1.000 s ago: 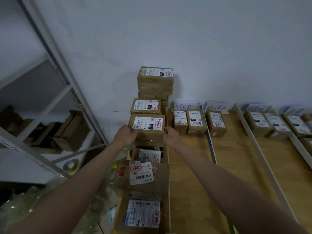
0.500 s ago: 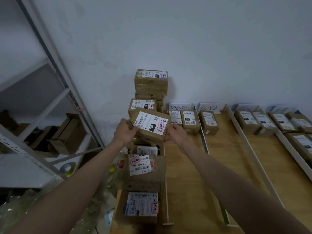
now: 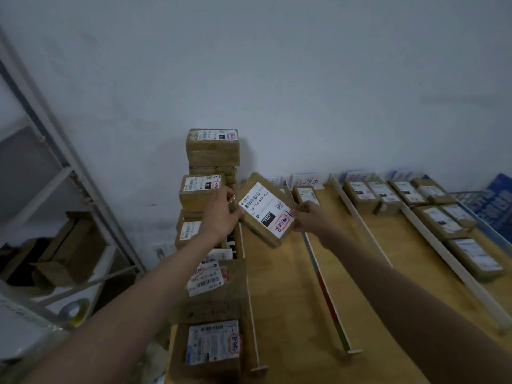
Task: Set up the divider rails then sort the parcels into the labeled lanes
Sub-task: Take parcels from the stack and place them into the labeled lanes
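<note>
Two hands held a labelled parcel (image 3: 265,214) tilted in the air just right of the parcel stack (image 3: 212,173).

The left hand (image 3: 221,214) gripped the parcel's left edge and the right hand (image 3: 306,218) pinched its lower right corner, fingers curled against the cardboard; the fingertips behind the box were hidden. The parcel covered the lane cards at the wall right of the stack, leaving one handwritten card (image 3: 307,180) readable only in part, and the far-right parcels (image 3: 440,221) were blurred. Small print on the shipping labels could not be made out. Half a second earlier the parcel sat lower against the stack; it had since swung right over the nearest divider rail (image 3: 324,284) and the wooden table (image 3: 279,314), turning more steeply, while the stack stayed as it was.
</note>
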A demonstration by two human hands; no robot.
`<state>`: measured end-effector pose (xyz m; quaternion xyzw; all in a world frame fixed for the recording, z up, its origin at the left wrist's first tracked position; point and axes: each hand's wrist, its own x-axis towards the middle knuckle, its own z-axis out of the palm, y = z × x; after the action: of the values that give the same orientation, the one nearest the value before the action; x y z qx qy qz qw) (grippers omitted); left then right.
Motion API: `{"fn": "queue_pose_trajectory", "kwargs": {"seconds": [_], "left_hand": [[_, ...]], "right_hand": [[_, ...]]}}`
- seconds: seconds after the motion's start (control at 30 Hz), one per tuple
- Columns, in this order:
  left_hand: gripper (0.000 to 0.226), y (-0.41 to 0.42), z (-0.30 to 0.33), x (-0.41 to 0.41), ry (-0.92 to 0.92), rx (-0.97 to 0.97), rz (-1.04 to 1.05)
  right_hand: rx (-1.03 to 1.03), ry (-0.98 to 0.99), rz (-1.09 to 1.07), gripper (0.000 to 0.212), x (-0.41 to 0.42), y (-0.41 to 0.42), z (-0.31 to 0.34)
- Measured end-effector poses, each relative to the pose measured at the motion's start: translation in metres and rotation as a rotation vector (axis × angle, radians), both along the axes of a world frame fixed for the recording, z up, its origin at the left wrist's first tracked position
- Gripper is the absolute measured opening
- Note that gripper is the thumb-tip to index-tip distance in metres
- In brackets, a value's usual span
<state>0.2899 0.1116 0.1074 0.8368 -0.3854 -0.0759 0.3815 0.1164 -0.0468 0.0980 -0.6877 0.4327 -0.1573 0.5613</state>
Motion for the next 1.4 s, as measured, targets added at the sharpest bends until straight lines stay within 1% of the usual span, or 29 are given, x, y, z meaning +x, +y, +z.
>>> {"fn": "queue_pose_trajectory", "kwargs": {"seconds": [0.13, 0.23, 0.3, 0.37, 0.5, 0.6, 0.67, 0.77, 0.93, 1.07, 1.17, 1.4], "left_hand": [[0.039, -0.016, -0.002, -0.016, -0.01, 0.046, -0.11], [0.04, -0.026, -0.002, -0.029, -0.024, 0.113, -0.189], [0.048, -0.032, -0.005, -0.038, -0.065, 0.196, -0.229], [0.056, -0.036, -0.009, -0.05, -0.117, 0.289, -0.252], [0.058, -0.04, -0.018, -0.081, -0.175, 0.427, -0.323], [0.06, -0.04, -0.03, -0.103, -0.269, 0.508, -0.386], [0.061, -0.041, -0.039, -0.117, -0.307, 0.557, -0.407], [0.059, -0.046, -0.044, -0.138, -0.379, 0.613, -0.448], [0.056, -0.062, -0.046, -0.171, -0.493, 0.633, -0.495], [0.054, -0.078, -0.054, -0.199, -0.549, 0.645, -0.5], [0.055, -0.093, -0.06, -0.219, -0.566, 0.66, -0.497], [0.055, -0.149, -0.077, -0.292, -0.512, 0.669, -0.442]], "right_hand": [[-0.068, 0.082, 0.048, 0.024, -0.04, -0.007, -0.001], [-0.043, 0.086, 0.06, 0.017, -0.067, -0.003, -0.004], [-0.044, 0.093, -0.005, 0.013, -0.08, 0.0, -0.009], [-0.063, 0.153, -0.092, 0.019, -0.094, 0.001, -0.019], [-0.091, 0.305, -0.221, 0.034, -0.125, 0.009, -0.039], [-0.028, 0.373, -0.297, 0.036, -0.151, 0.019, -0.054], [0.039, 0.351, -0.357, 0.041, -0.171, 0.021, -0.065], [0.096, 0.304, -0.415, 0.043, -0.202, 0.023, -0.074], [0.07, 0.303, -0.479, 0.052, -0.243, 0.012, -0.08], [0.073, 0.29, -0.512, 0.055, -0.273, -0.005, -0.086], [0.088, 0.281, -0.51, 0.056, -0.291, -0.019, -0.092], [0.091, 0.241, -0.437, 0.052, -0.357, -0.089, -0.1]]}}
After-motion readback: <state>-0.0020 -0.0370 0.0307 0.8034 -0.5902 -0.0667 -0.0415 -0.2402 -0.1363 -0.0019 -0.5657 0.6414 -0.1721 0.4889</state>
